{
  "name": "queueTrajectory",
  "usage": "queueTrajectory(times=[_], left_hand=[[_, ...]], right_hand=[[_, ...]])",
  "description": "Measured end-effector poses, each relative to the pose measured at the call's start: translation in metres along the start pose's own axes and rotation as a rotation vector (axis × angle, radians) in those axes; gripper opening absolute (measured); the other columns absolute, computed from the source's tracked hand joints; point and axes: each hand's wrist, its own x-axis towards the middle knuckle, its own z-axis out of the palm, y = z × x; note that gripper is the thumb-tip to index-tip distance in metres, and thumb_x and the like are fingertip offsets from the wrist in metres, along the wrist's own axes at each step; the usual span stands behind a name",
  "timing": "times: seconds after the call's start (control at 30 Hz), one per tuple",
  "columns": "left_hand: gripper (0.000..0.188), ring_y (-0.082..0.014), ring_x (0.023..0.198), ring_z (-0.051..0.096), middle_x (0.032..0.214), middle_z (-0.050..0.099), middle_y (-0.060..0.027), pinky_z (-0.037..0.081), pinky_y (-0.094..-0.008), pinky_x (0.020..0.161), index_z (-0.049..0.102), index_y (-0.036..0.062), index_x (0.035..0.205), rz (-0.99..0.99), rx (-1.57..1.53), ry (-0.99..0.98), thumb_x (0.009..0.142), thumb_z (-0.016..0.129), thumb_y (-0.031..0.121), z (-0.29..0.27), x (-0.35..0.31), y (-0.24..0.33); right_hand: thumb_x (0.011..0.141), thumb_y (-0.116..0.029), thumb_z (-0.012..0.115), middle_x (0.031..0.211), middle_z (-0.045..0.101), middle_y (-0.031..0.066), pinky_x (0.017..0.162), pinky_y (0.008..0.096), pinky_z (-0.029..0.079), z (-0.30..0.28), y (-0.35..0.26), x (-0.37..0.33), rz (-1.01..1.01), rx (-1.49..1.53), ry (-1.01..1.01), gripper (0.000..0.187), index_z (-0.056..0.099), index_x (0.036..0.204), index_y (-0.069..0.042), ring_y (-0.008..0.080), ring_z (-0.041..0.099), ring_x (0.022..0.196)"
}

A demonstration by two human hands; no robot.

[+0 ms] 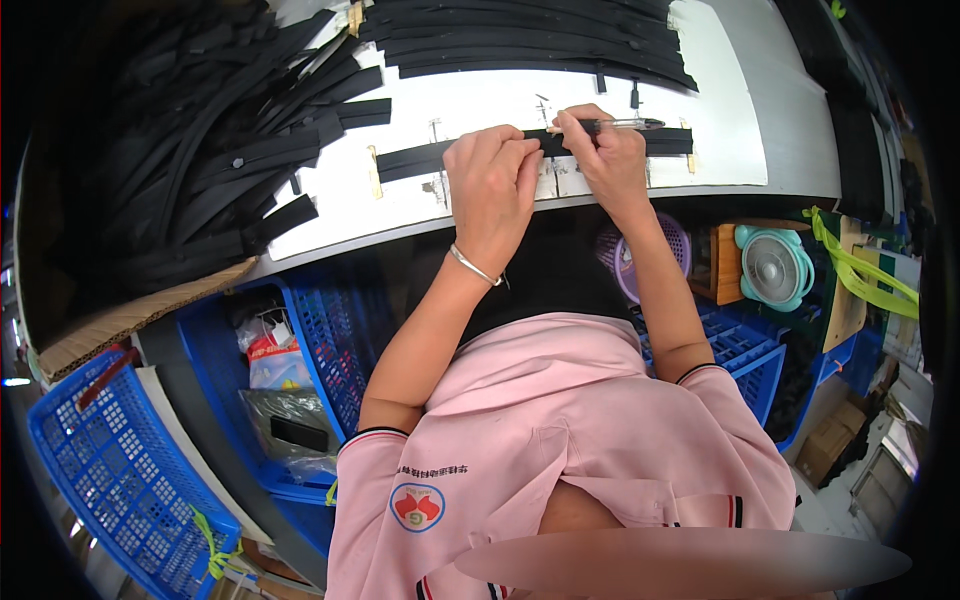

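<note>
A black fabric strip (410,162) lies flat across a white sheet (735,120) on the worktable, running left to right in front of me. My left hand (492,180) is closed on the strip near its middle, thumb and fingers pinched together at its edge. Close beside it, my right hand (612,165) grips a pen (640,124) with a clear barrel. The pen points left, and its tip is at the strip, partly hidden by the fingers. Small dark marks show on the sheet around the strip, with pieces of tan tape near its two ends.
More black strips (530,35) lie side by side at the back. A tangled heap of strips (200,150) covers the table's left. Below the edge stand blue crates (320,345), a blue basket (130,470), a purple basket (675,245) and a turquoise fan (775,268).
</note>
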Motion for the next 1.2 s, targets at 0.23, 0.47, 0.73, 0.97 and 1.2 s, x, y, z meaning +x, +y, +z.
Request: queueTrajectory(times=[0.23,0.47,0.73,0.97,1.2], left_hand=[[0.012,-0.0218,0.095,0.062,0.097,0.069,-0.0017,0.042,-0.0363,0.087,0.075,0.0086,0.09,0.006,0.041,0.036,0.08,0.082,0.009,0.005,-0.001,-0.002],[0.012,-0.0217,0.096,0.062,0.097,0.069,-0.0018,0.042,-0.036,0.087,0.075,0.0091,0.09,0.011,0.036,0.025,0.08,0.082,0.01,0.006,0.001,0.0],[0.01,-0.0219,0.096,0.062,0.1,0.069,-0.0024,0.042,-0.0361,0.09,0.075,0.0086,0.092,0.01,0.053,-0.014,0.084,0.08,0.011,0.002,0.0,0.0],[0.011,-0.0236,0.1,0.061,0.104,0.069,-0.0034,0.042,-0.0378,0.091,0.074,0.0085,0.094,0.006,0.079,-0.038,0.084,0.079,0.009,0.002,-0.001,0.004],[0.015,-0.0254,0.104,0.063,0.107,0.071,-0.0057,0.043,-0.0377,0.093,0.076,0.0078,0.099,0.078,-0.054,-0.07,0.084,0.078,0.009,0.037,0.02,0.04]], right_hand=[[0.095,-0.011,0.068,0.081,0.075,0.007,0.054,0.0278,0.048,-0.009,-0.004,-0.001,0.161,0.318,-0.049,0.023,0.07,0.079,0.006,0.0146,0.065,0.058],[0.095,-0.011,0.066,0.076,0.073,0.0055,0.055,0.027,0.047,-0.01,-0.003,-0.001,0.132,0.253,-0.08,0.024,0.07,0.078,0.006,0.0113,0.064,0.059],[0.096,-0.005,0.06,0.08,0.072,0.0042,0.059,0.0232,0.046,-0.047,0.005,-0.011,0.292,0.543,0.091,0.02,0.071,0.081,0.002,0.0068,0.059,0.065],[0.101,-0.014,0.061,0.077,0.068,0.0013,0.059,0.0208,0.041,-0.087,0.059,-0.01,0.503,0.401,0.132,0.021,0.073,0.09,-0.001,0.0037,0.053,0.067],[0.099,-0.016,0.064,0.068,0.065,-0.0006,0.051,0.0208,0.038,-0.074,0.069,-0.013,0.419,0.407,0.192,0.021,0.074,0.088,-0.001,0.0022,0.05,0.058]])
